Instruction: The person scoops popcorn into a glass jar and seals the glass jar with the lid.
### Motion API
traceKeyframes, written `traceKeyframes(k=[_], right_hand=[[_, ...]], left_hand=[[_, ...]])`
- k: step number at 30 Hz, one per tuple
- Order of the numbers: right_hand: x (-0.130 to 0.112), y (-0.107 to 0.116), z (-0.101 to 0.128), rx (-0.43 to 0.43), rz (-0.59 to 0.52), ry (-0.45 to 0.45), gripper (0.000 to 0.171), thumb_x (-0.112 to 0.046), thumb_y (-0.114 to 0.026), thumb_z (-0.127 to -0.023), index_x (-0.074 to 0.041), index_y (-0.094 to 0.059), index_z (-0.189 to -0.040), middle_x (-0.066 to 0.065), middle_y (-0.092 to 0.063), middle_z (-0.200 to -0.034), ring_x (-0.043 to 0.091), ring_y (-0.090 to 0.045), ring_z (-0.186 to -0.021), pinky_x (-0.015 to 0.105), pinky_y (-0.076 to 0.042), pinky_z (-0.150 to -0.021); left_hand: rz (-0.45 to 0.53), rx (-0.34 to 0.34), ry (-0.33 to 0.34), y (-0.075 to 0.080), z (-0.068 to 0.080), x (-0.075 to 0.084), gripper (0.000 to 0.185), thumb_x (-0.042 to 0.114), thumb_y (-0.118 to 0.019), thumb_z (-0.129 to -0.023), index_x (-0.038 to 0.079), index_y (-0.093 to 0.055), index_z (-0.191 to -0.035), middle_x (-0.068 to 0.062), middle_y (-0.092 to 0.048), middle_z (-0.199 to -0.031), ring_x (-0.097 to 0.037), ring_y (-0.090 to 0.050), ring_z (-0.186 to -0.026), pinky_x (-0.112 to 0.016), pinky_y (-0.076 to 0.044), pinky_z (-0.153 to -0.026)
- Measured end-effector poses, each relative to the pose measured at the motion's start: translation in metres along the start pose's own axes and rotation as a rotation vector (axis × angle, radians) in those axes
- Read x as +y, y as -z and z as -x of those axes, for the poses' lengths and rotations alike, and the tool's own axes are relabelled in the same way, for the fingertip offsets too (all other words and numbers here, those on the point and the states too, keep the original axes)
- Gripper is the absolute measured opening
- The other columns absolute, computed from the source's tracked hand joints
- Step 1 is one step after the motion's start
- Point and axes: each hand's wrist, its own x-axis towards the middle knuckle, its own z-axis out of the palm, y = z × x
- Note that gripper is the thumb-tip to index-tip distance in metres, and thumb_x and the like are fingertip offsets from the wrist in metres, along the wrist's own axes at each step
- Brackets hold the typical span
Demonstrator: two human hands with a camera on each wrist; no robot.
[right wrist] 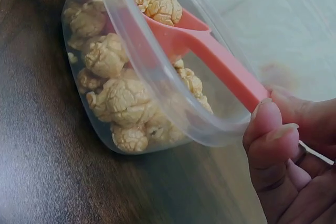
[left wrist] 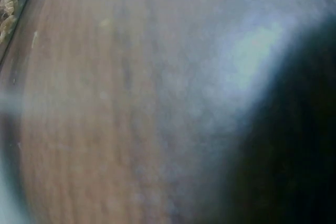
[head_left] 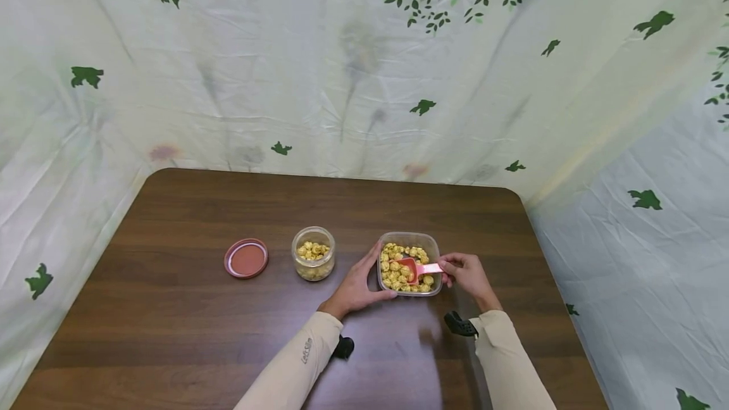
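Right hand (head_left: 466,274) pinches the pink scoop (head_left: 414,267), loading popcorn in the clear tub (head_left: 435,248); left hand (head_left: 359,283), fingers spread, steadies it. Next, probably lift level toward the jar (head_left: 312,253) at nine o'clock.

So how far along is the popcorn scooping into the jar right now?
Partway, it seems. Done: the red lid lies off beside the open jar, which already holds some popcorn. In hand: the right hand pinches the pink scoop, its bowl in the popcorn of the plastic tub, steadied by the left hand. Left: the tub looks mostly full, and the jar unlidded.
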Motion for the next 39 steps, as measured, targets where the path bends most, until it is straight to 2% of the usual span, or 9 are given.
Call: traceKeyframes(k=[11,27,39], right_hand=[[0.000,-0.003,-0.002,0.037,-0.019,-0.070,0.020,0.000,-0.054,-0.096,0.016,-0.062,-0.106,0.006,-0.058,-0.072,0.012,-0.051,-0.057,0.022,-0.046,-0.050],[0.002,0.001,-0.004,0.023,-0.090,-0.123,0.023,-0.003,-0.053,-0.097,0.016,-0.059,-0.109,0.004,-0.057,-0.072,0.011,-0.051,-0.060,0.021,-0.046,-0.052],[0.011,0.002,-0.008,0.021,-0.208,-0.155,0.022,-0.003,-0.052,-0.098,0.016,-0.058,-0.109,0.002,-0.056,-0.068,0.010,-0.051,-0.059,0.019,-0.045,-0.051]], left_hand=[[-0.015,0.000,0.011,0.001,0.001,0.001,0.109,0.044,-0.080,-0.075,0.015,-0.013,-0.156,-0.006,-0.018,-0.160,-0.030,-0.025,-0.143,-0.048,-0.026,-0.113],[-0.029,-0.023,0.019,0.002,0.000,0.001,0.111,0.044,-0.081,-0.075,0.014,-0.012,-0.156,-0.006,-0.015,-0.160,-0.029,-0.023,-0.143,-0.046,-0.025,-0.114],[-0.031,-0.025,0.026,0.003,0.000,0.001,0.111,0.045,-0.081,-0.075,0.016,-0.011,-0.156,-0.005,-0.015,-0.160,-0.028,-0.022,-0.143,-0.046,-0.025,-0.114]])
